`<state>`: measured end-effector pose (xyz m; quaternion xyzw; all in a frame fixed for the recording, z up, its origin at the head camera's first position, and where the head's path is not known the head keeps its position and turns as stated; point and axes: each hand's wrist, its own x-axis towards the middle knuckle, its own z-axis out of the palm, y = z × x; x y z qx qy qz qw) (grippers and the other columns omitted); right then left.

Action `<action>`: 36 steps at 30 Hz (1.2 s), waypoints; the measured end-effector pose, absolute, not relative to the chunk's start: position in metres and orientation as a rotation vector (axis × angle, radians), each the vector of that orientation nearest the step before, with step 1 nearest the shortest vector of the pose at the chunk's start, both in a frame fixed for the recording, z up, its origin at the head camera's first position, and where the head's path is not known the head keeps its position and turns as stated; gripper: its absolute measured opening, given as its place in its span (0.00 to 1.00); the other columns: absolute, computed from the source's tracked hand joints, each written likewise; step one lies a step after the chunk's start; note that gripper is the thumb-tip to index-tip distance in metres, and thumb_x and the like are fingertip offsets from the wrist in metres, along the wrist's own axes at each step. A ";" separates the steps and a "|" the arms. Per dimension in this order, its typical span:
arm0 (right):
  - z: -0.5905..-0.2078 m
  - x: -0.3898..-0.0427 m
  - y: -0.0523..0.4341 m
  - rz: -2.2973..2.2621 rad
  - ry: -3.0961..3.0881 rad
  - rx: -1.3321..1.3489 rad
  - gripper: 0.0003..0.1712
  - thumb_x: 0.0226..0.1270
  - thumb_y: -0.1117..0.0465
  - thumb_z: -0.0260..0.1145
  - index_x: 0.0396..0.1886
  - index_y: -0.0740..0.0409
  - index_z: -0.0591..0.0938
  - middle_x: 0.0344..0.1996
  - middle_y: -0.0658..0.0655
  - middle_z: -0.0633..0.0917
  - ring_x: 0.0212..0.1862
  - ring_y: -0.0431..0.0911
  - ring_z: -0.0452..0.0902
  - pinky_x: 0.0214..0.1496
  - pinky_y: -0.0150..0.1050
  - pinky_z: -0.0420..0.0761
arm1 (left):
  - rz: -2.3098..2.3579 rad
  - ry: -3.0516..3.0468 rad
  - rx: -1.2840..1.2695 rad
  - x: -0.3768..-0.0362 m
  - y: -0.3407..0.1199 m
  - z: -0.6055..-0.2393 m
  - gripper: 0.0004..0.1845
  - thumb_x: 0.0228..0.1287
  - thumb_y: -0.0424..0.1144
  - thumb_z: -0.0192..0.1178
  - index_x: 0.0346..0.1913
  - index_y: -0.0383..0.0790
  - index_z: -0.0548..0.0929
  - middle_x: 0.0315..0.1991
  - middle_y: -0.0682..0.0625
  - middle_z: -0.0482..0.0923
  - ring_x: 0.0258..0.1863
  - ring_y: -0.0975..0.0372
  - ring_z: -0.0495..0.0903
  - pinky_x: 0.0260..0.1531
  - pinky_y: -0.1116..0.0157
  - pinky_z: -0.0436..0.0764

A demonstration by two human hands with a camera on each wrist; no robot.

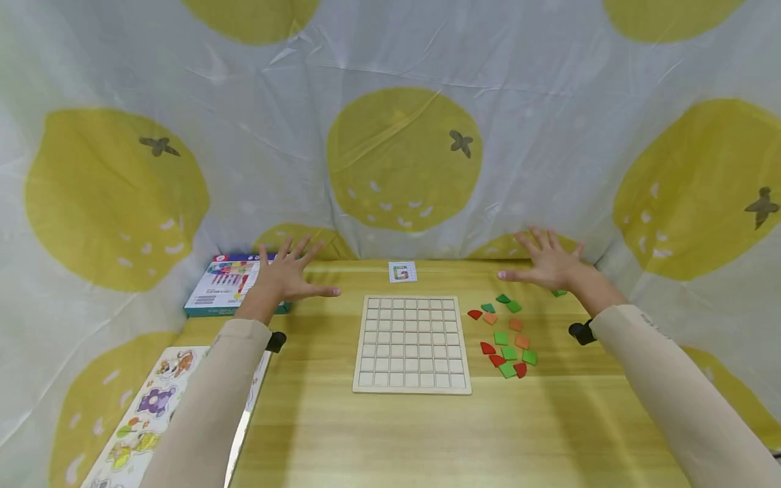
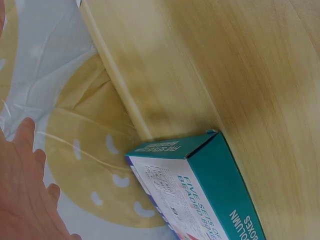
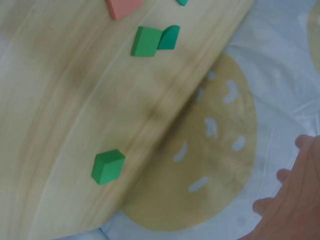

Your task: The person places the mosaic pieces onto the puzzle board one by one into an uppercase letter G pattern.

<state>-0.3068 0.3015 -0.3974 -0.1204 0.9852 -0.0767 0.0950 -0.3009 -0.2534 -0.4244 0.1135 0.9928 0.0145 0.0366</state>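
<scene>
My left hand (image 1: 285, 276) is raised with its fingers spread, above the far left of the table beside a teal and white box (image 1: 221, 287). My right hand (image 1: 549, 264) hovers at the far right, fingers spread as well, with nothing in it. Between them on the table lies a square wooden grid board (image 1: 413, 344) whose cells hold no pieces. Right of the board several loose tiles are scattered: green squares (image 1: 509, 353), orange squares (image 1: 522, 341), red quarter-rounds (image 1: 487, 348) and dark green quarter-rounds (image 1: 503, 298). One green block (image 3: 108, 166) sits apart, near the right hand.
A small card (image 1: 403, 272) with a coloured G pattern lies behind the board at the table's far edge. Partly under the left forearm is an animal picture board (image 1: 157, 401). A lemon-print curtain (image 1: 405, 159) hangs behind the wooden table (image 1: 366, 440).
</scene>
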 end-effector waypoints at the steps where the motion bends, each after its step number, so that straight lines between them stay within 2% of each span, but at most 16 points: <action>1: -0.397 -0.307 0.302 -0.230 2.921 -0.358 0.64 0.62 0.16 0.51 0.86 0.44 0.41 0.84 0.63 0.34 0.81 0.75 0.29 0.58 0.93 0.29 | 0.043 3.045 0.348 -0.301 -0.253 -0.424 0.66 0.46 0.90 0.49 0.84 0.62 0.42 0.86 0.47 0.37 0.84 0.41 0.36 0.69 0.24 0.25; 9: -0.395 -0.306 0.303 -0.251 2.923 -0.365 0.64 0.62 0.17 0.51 0.86 0.43 0.40 0.84 0.63 0.34 0.80 0.76 0.29 0.59 0.92 0.29 | 0.037 3.057 0.352 -0.299 -0.252 -0.415 0.65 0.47 0.89 0.48 0.84 0.62 0.44 0.86 0.46 0.40 0.84 0.40 0.38 0.71 0.24 0.27; 22: -0.398 -0.299 0.302 -0.249 2.964 -0.403 0.61 0.64 0.19 0.52 0.86 0.44 0.44 0.84 0.65 0.42 0.81 0.73 0.37 0.61 0.92 0.34 | 0.104 3.075 0.410 -0.293 -0.259 -0.433 0.62 0.52 0.86 0.50 0.85 0.58 0.47 0.86 0.46 0.40 0.84 0.41 0.40 0.74 0.28 0.27; 25: -0.402 -0.296 0.303 -0.266 2.959 -0.421 0.60 0.65 0.20 0.53 0.86 0.45 0.46 0.83 0.67 0.43 0.80 0.74 0.40 0.63 0.91 0.37 | 0.167 3.086 0.440 -0.291 -0.257 -0.435 0.61 0.54 0.84 0.52 0.84 0.56 0.49 0.85 0.45 0.42 0.84 0.43 0.41 0.76 0.30 0.30; 31: -0.412 -0.289 0.302 -0.406 2.943 -0.457 0.58 0.66 0.22 0.57 0.84 0.50 0.54 0.82 0.69 0.50 0.78 0.76 0.47 0.67 0.84 0.56 | 0.284 3.105 0.509 -0.286 -0.250 -0.445 0.58 0.55 0.80 0.56 0.83 0.51 0.56 0.83 0.42 0.52 0.82 0.43 0.50 0.80 0.36 0.37; 36: -0.427 -0.285 0.300 -0.471 2.932 -0.505 0.54 0.69 0.27 0.59 0.81 0.57 0.61 0.79 0.70 0.56 0.76 0.74 0.56 0.66 0.77 0.67 | 0.431 3.097 0.552 -0.283 -0.240 -0.457 0.56 0.55 0.76 0.61 0.82 0.51 0.60 0.82 0.44 0.57 0.80 0.42 0.55 0.81 0.39 0.44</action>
